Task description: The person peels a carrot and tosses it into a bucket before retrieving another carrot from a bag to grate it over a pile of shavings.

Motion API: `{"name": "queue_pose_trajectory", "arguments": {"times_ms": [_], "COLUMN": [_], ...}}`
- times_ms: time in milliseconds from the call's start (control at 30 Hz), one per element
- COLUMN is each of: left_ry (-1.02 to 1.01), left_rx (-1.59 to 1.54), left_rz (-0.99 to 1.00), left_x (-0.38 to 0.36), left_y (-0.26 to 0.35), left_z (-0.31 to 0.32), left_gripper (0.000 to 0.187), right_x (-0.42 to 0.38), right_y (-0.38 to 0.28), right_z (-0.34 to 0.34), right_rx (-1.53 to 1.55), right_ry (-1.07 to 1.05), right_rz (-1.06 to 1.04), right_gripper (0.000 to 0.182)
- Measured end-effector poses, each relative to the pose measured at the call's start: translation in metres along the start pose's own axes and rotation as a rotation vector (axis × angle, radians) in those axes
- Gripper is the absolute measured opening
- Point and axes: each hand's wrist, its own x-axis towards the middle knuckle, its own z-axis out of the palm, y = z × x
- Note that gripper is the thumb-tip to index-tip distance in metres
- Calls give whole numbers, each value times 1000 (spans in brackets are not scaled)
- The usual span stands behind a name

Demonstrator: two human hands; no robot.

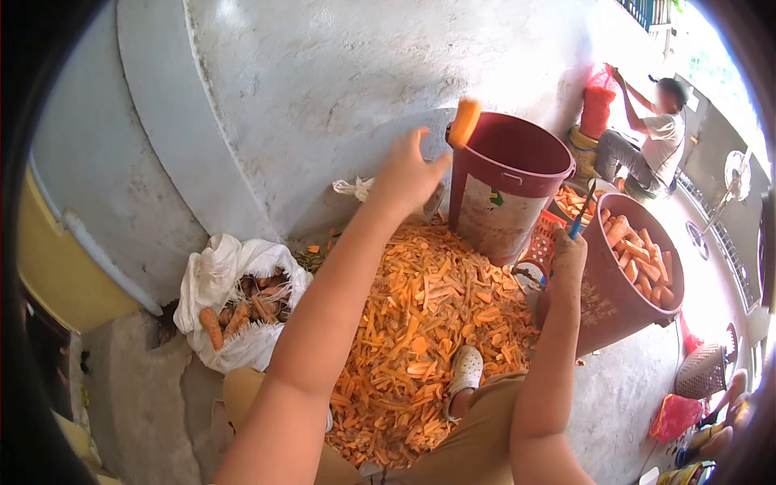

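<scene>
My left hand [412, 174] is stretched out near the left side of a dark red bin [505, 186], its fingers apart and empty. A blurred orange carrot piece [464, 123] is in the air just beyond the fingertips, in front of the bin's rim. My right hand [568, 255] is wrapped round the blue handle of a knife [584, 212], whose blade points up. It is beside a second dark red bin [602, 311] that holds peeled carrots [638, 259]. Below my hands lies a large heap of carrot peelings [428, 323].
A white sack [202, 283] with unpeeled carrots lies at the left against the wall. A person [663, 137] sits at the back right, hands at a red mesh bag [598, 105]. A fan [737, 174] and a basket [702, 372] are at the right.
</scene>
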Motion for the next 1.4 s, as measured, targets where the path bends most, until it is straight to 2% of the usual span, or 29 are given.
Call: {"name": "queue_pose_trajectory", "arguments": {"times_ms": [133,233,267,300,333,367,433,467,500,600,700,733,800,833,867,900,1067,1100,1133,1167,1233,1267,1300,1333,1400], "left_ry": [-88,-308,-440,-681,-848,-840,-1201,-1291,-1380,-1666,-1403,-1366,-1145,-1056,-1141,-1217,-749,-477,-297,-201,65,185,191,220,338], "left_rx": [-119,-36,58,245,249,340,256,151,42,153,-75,-284,-457,-320,-164,34,267,138,148,84,184,74,149,78,-119], "left_rz": [55,-28,-117,-219,-417,-283,-729,-813,-887,-888,-962,-1171,-1306,-1185,-1094,-921,-738,-738,-787,-866,-814,-896,-975,-1111,-1159], "left_x": [-16,-74,-102,-130,-158,-210,-270,-305,-340,-425,-436,-400,-374,-358,-342,-312,-196,-187,-177,-178,-196,-221,-233,-240,-242], "left_y": [2,-59,-96,-122,-125,-182,-206,-222,-239,-278,-300,-289,-313,-330,-360,-375,-491,-516,-525,-558,-609,-665,-671,-689,-697], "left_z": [-24,3,21,30,24,51,58,62,66,92,113,101,104,101,103,88,23,11,-2,-10,-22,-20,-33,-44,-57], "left_gripper": [37,37,38,43,44,41,40,41,42,41,42,44,42,34,32,35,25,21,20,19,19,19,20,20,19], "right_x": [-11,-7,-5,-3,0,0,-7,-9,-13,-12,-27,-31,-38,-42,-46,-50,-61,-65,-70,-74,-74,-74,-76,-78,-78], "right_y": [-14,-10,-4,-1,3,7,4,3,2,14,10,9,12,15,19,22,48,51,50,51,58,62,67,72,79], "right_z": [7,10,12,13,13,17,28,35,42,51,75,82,98,106,113,121,151,157,163,169,174,176,179,182,186], "right_rx": [92,108,103,133,163,191,295,298,300,29,-109,-206,-369,-415,-461,-506,-505,-524,-544,-565,-641,-680,-685,-689,-681], "right_ry": [-25,-5,-10,-18,-37,-63,-93,-99,-97,-157,-229,-245,-257,-281,-308,-334,-457,-463,-469,-475,-512,-532,-520,-509,-518], "right_rz": [31,-5,-19,-5,13,38,32,45,57,37,-8,-40,-120,-154,-189,-224,-87,-61,-37,-13,-61,-85,-94,-103,-84], "right_gripper": [20,19,18,16,14,14,12,13,14,15,21,21,22,22,21,21,15,15,15,15,14,13,13,12,11]}}
